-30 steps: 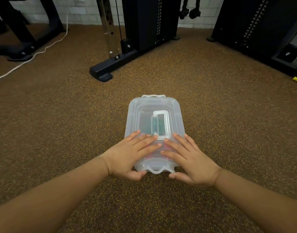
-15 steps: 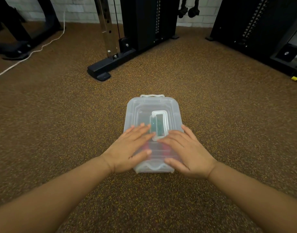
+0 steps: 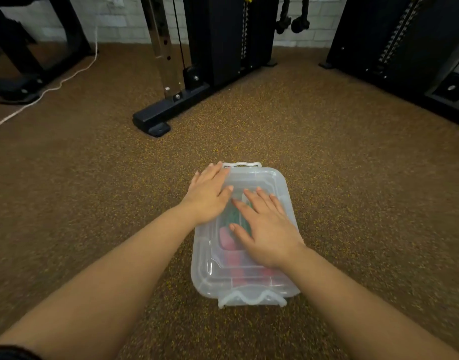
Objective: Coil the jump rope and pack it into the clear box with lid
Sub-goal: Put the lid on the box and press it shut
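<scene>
The clear box [image 3: 207,276] sits on the speckled brown floor with its lid on. Through the lid I make out the jump rope [image 3: 229,239] as blurred red and green shapes. My left hand [image 3: 210,196] lies flat on the lid's far left corner, fingers reaching its far edge. Flat on the middle of the lid rests my right hand [image 3: 264,229], fingers spread and covering the lid handle. Neither hand grips anything. White latches show at the near end [image 3: 251,300] and far end [image 3: 242,165].
A black gym machine base [image 3: 160,118] stands ahead on the left. Another black machine [image 3: 405,61] is at the far right. A white cable [image 3: 54,87] runs across the floor at the far left. Open floor surrounds the box.
Both hands slid from the lid's near end toward its far end, the left reaching the far left corner. The box now appears closer and lower in view.
</scene>
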`<state>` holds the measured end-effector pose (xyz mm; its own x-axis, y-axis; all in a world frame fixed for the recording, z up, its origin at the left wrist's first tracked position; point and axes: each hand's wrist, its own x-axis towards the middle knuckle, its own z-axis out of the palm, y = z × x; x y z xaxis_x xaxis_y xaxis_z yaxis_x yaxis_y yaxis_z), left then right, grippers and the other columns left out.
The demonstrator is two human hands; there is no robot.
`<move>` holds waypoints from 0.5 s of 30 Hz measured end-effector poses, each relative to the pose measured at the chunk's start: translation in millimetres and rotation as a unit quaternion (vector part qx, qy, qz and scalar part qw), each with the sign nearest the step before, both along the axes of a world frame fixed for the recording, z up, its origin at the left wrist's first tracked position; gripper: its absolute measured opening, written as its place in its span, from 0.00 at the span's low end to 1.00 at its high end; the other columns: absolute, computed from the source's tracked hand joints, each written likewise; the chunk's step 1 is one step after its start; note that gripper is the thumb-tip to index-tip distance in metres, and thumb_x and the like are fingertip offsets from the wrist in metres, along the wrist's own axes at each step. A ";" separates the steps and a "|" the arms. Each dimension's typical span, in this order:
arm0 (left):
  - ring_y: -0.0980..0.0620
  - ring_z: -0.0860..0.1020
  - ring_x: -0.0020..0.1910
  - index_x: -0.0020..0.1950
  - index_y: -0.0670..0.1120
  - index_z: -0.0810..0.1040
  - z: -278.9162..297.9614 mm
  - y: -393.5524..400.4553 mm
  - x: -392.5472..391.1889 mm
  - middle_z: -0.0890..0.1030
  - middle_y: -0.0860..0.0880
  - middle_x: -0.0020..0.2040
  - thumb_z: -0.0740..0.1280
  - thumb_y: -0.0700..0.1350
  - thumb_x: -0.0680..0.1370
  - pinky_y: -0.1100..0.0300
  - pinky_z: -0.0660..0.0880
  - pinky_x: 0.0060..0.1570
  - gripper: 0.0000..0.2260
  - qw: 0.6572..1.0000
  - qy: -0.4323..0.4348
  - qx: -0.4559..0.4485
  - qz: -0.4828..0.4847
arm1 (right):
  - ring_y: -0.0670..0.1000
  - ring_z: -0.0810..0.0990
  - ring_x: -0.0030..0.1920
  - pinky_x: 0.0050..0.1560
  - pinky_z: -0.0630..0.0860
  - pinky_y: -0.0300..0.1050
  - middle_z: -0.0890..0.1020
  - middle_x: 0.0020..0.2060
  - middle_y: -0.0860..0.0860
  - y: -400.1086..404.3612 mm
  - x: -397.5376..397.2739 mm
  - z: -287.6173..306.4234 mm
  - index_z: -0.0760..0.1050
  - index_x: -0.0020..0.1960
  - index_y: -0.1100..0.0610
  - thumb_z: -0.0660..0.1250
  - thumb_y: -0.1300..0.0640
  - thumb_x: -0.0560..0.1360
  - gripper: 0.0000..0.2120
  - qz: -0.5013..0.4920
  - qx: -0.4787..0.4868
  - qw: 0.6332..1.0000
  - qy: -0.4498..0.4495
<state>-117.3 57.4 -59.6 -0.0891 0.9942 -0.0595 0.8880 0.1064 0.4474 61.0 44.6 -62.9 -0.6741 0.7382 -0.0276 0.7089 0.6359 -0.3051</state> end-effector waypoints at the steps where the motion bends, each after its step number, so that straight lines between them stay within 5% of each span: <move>1: 0.50 0.46 0.77 0.77 0.48 0.54 1.1 7.5 0.8 0.51 0.48 0.79 0.55 0.51 0.81 0.52 0.40 0.73 0.25 1.000 0.009 -0.003 -0.003 | 0.53 0.41 0.77 0.76 0.38 0.52 0.51 0.78 0.51 -2.0 1.5 0.3 0.53 0.76 0.47 0.48 0.39 0.78 0.28 -0.002 -0.001 1.000 0.005; 9: 0.45 0.62 0.74 0.76 0.47 0.59 4.4 70.2 -6.8 0.62 0.44 0.76 0.60 0.66 0.74 0.50 0.60 0.71 0.36 0.997 0.018 -0.077 0.002 | 0.53 0.41 0.77 0.76 0.38 0.53 0.51 0.78 0.51 -5.3 0.6 2.1 0.59 0.74 0.45 0.47 0.38 0.79 0.26 -0.008 -0.004 1.000 0.010; 15: 0.49 0.74 0.57 0.62 0.55 0.77 2.1 72.4 -9.3 0.72 0.51 0.54 0.67 0.64 0.70 0.51 0.71 0.59 0.24 0.997 -0.066 -0.049 0.012 | 0.54 0.41 0.77 0.76 0.38 0.53 0.52 0.78 0.52 -6.1 -0.2 1.7 0.58 0.74 0.44 0.47 0.39 0.79 0.25 -0.008 0.004 1.000 0.008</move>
<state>-126.6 129.7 -57.5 -0.0975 0.9807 -0.1693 0.8184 0.1758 0.5471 60.8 38.6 -61.2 -0.6627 0.7489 -0.0107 0.7141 0.6275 -0.3104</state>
